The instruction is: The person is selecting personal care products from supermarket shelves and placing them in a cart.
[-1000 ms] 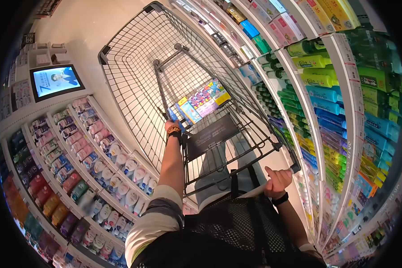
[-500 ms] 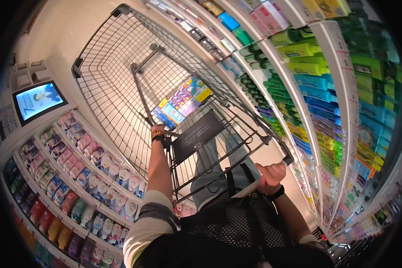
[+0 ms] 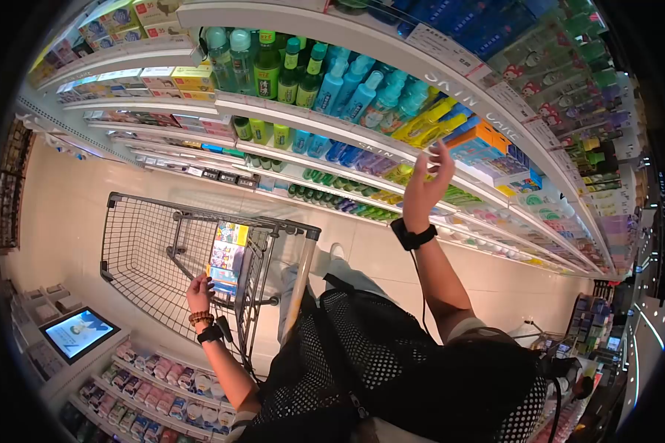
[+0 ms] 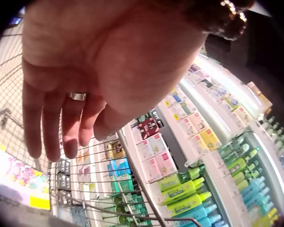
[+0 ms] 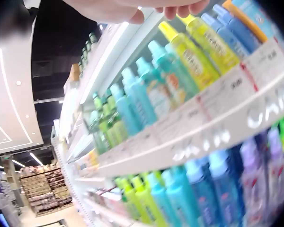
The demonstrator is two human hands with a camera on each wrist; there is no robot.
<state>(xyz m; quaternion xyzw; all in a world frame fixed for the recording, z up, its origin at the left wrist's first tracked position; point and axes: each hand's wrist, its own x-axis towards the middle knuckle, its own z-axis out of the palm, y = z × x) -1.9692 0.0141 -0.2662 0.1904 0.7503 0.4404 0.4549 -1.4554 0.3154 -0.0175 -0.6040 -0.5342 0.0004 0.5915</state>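
My right hand (image 3: pixel 427 188) is raised in front of the shelf, fingers loosely bent and nothing in them. Close to it are yellow bottles (image 3: pixel 430 124) and an orange box (image 3: pixel 480 144). In the right wrist view, its fingertips (image 5: pixel 182 11) show at the top, overlapping the yellow bottles' caps. My left hand (image 3: pixel 199 294) hangs over the side of the shopping cart (image 3: pixel 151 258), fingers relaxed, holding nothing. Inside the cart lies a brightly coloured package (image 3: pixel 227 255). The left wrist view shows the left palm, with a ring (image 4: pixel 77 96) on one finger.
Blue spray bottles (image 3: pixel 360 96) and green bottles (image 3: pixel 267 66) line the same shelf (image 3: pixel 310 122). The cart's handle (image 3: pixel 303 269) is beside my legs. Across the aisle are a lit screen (image 3: pixel 80 334) and another shelf of pouches (image 3: pixel 155 391). Tiled floor (image 3: pixel 369 255) runs along the shelf.
My right hand has left the cart handle and risen to the shelf. The left hand, earlier at the cart's side, is now loose there. The view has turned right toward the bottles.
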